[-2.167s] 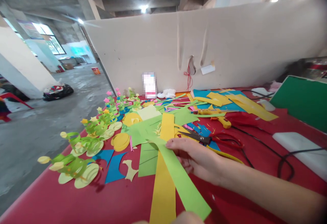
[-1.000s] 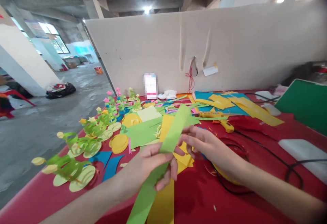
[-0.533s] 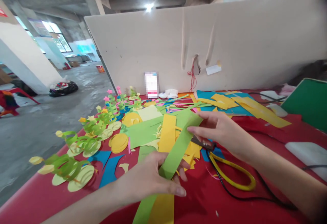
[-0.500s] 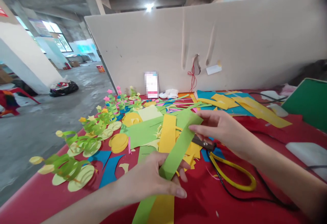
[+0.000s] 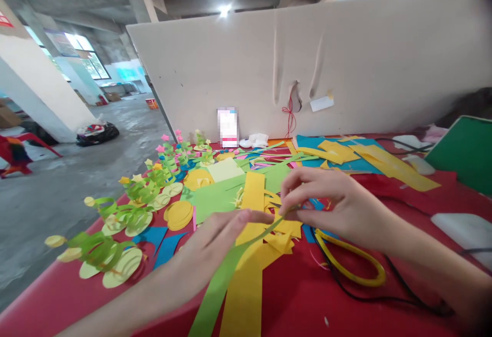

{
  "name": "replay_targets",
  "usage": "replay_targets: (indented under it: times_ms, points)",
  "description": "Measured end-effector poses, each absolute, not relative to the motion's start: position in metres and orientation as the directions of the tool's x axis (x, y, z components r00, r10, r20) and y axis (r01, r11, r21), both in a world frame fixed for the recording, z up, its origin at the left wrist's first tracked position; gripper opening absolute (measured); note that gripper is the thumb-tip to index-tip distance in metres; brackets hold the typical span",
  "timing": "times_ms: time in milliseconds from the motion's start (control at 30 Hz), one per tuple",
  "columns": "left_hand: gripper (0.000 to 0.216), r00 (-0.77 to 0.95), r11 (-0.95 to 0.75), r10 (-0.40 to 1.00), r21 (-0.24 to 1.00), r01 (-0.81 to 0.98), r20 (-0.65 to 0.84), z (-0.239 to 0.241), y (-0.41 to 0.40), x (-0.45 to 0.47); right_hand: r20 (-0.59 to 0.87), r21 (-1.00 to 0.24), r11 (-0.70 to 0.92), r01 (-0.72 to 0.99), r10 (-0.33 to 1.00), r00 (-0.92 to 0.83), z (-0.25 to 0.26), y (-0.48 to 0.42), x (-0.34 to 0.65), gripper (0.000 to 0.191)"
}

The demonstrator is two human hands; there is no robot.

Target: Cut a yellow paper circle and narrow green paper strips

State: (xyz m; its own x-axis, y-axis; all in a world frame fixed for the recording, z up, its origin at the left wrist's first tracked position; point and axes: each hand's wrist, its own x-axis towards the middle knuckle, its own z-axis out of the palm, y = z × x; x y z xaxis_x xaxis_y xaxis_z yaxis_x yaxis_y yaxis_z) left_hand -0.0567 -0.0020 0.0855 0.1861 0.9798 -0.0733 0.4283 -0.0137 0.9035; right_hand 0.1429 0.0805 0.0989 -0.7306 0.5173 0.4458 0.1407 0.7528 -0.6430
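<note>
A long light-green paper strip (image 5: 219,288) runs from the bottom edge up to my two hands above the red table (image 5: 307,301). My left hand (image 5: 215,239) pinches the strip near its upper part, fingers pressed together. My right hand (image 5: 330,201) pinches the strip's far end between thumb and fingertips. Under the hands lie a yellow paper strip (image 5: 246,280) and yellow scraps (image 5: 282,237). Scissors with a yellow handle loop (image 5: 353,262) lie just right of my right hand.
Green paper spirals on pale discs (image 5: 111,255) line the table's left edge. Green, yellow and blue sheets (image 5: 338,155) cover the middle and back. A green board (image 5: 465,152) and a white object (image 5: 461,226) sit at the right, with black cables (image 5: 384,296). A beige partition (image 5: 346,60) stands behind.
The green strip was lifted off the table by both hands. In the last half second my hands came closer together and the strip turned edge-on, its far end now pinched.
</note>
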Motion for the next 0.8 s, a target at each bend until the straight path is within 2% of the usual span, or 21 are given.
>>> replay_targets:
  times_ms: [133, 200, 267, 400, 567, 667, 800]
  points:
    - [0.027, 0.198, -0.183, 0.971, 0.952, 0.246, 0.135, 0.091, 0.007, -0.048, 0.526, -0.536, 0.843, 0.055, 0.384, -0.759, 0.100, 0.072, 0.140, 0.014]
    - [0.027, 0.193, -0.215, 0.966, 0.951, 0.223, 0.173, 0.096, 0.009, -0.044, 0.575, -0.486, 0.873, 0.043, 0.357, -0.736, 0.100, 0.070, 0.140, 0.015]
    - [0.020, 0.188, -0.191, 0.971, 0.956, 0.224, 0.150, 0.101, 0.011, -0.042, 0.615, -0.472, 0.880, 0.061, 0.378, -0.692, 0.100, 0.069, 0.140, 0.015]
    - [0.012, 0.214, -0.130, 0.973, 0.975, 0.180, 0.090, 0.103, 0.012, -0.040, 0.640, -0.526, 0.847, 0.079, 0.455, -0.619, 0.098, 0.067, 0.137, 0.015]
    - [0.014, 0.199, 0.013, 0.980, 1.000, -0.015, -0.010, 0.094, 0.013, -0.037, 0.666, -0.565, 0.817, 0.116, 0.534, -0.522, 0.095, 0.059, 0.132, 0.014]
    - [0.014, 0.160, -0.003, 0.987, 0.996, -0.093, 0.018, 0.093, 0.014, -0.037, 0.667, -0.579, 0.796, 0.176, 0.587, -0.459, 0.095, 0.054, 0.132, 0.009]
    - [0.012, 0.098, -0.111, 0.988, 0.992, -0.061, 0.117, 0.095, 0.011, -0.037, 0.619, -0.630, 0.755, 0.183, 0.630, -0.470, 0.097, 0.048, 0.134, 0.012]
